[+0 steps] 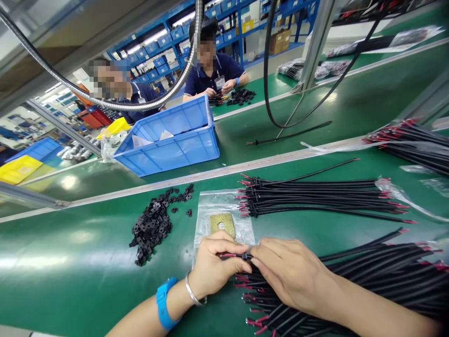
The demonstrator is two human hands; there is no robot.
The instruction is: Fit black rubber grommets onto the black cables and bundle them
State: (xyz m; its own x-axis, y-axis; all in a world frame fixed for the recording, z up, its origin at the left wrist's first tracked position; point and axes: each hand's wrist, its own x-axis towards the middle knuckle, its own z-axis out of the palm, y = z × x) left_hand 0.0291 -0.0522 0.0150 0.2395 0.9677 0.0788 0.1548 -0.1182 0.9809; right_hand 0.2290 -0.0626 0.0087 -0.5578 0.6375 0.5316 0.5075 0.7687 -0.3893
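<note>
My left hand is closed, pinching the red-tipped end of a black cable near the front of the green bench. My right hand is closed too, pinching the same cable just to the right, where a small black part sits on it. Both hands rest over a large bundle of black cables with red ends. A clear plastic bag with a yellowish pad lies just beyond my hands. A heap of small black plastic parts lies to the left.
A second cable bundle lies further back, a third at the right edge. A blue crate stands across the belt. Two people sit opposite with black parts. A metal hose and a black cord hang overhead.
</note>
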